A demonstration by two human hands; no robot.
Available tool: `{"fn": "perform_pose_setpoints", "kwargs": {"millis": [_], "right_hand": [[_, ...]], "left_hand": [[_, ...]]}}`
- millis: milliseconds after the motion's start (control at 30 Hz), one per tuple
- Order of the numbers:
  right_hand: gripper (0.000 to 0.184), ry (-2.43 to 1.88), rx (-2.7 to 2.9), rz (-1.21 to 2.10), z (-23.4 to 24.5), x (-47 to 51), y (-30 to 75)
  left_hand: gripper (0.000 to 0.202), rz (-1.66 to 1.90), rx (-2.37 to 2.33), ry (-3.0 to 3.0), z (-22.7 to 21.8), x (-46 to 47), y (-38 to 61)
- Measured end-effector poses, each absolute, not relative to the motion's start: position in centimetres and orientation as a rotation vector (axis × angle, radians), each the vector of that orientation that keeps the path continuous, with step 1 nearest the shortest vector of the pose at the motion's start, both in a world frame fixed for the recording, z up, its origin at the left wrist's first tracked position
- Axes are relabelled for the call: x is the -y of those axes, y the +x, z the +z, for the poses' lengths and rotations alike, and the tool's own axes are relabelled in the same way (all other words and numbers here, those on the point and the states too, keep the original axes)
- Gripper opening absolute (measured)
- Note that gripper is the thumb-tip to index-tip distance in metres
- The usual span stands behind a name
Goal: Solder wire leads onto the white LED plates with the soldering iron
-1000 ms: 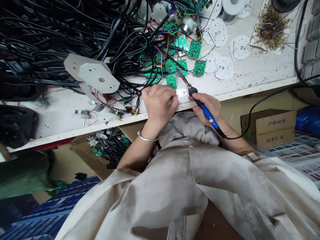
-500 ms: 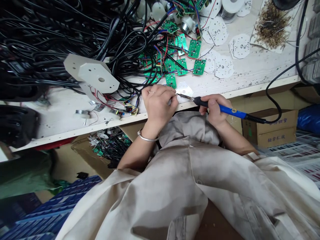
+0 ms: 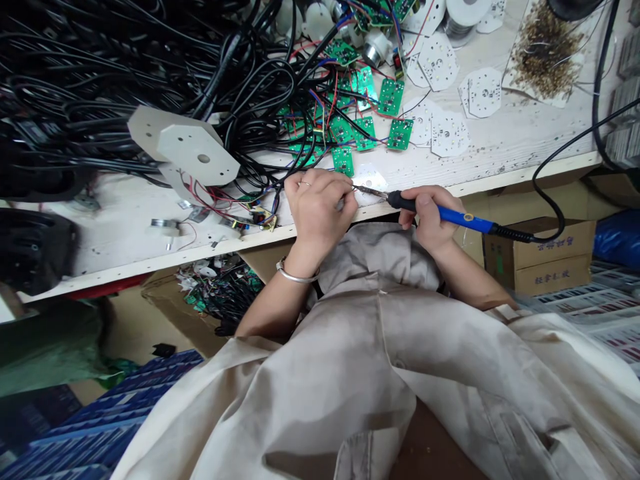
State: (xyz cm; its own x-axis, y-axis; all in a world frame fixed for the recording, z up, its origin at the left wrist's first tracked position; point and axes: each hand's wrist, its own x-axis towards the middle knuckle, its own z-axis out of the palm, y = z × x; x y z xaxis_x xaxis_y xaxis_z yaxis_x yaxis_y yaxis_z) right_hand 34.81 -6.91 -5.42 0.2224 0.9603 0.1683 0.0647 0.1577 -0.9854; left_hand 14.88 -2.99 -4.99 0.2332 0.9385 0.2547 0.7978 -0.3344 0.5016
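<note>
My right hand (image 3: 431, 217) is wrapped round the blue handle of a soldering iron (image 3: 453, 217), which lies nearly level with its metal tip pointing left. The tip reaches a small white round board (image 3: 371, 179) at the front edge of the white workbench (image 3: 500, 150). My left hand (image 3: 317, 207), wearing a ring and a bracelet, is closed in a pinch right at the iron's tip; what it holds is too small to make out. Green circuit boards (image 3: 350, 130) with red and blue wires lie just behind both hands.
A big tangle of black cables (image 3: 150, 73) fills the bench's left. A grey octagonal plate (image 3: 197, 150) lies on it. White round boards (image 3: 450, 133) and a paper with brown scraps (image 3: 543, 50) sit at right. A cardboard box (image 3: 537, 257) and blue crates (image 3: 95, 427) stand below.
My right hand swung the soldering iron from pointing up and away to lying level, tip now at my left fingers. In the last half second almost nothing moved.
</note>
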Motion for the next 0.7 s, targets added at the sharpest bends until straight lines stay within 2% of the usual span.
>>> {"fn": "perform_pose_setpoints", "kwargs": {"millis": [267, 433, 533, 700], "right_hand": [[0.039, -1.267, 0.994, 0.705, -6.2, 7.2, 34.4], [0.029, -1.14, 1.282, 0.647, -6.7, 6.9, 34.9], [0.046, -1.019, 1.707, 0.31, -7.4, 6.5, 35.8], [0.04, -0.973, 1.777, -0.092, -9.1, 5.0, 36.0]], "left_hand": [[0.012, 0.738, -1.601, 2.231, -5.2, 3.0, 14.8], [0.013, 0.685, -1.63, 2.184, -4.8, 3.0, 15.1], [0.013, 0.599, -1.634, 2.192, -4.5, 3.3, 15.3], [0.016, 0.571, -1.612, 2.273, -5.3, 3.4, 15.8]]}}
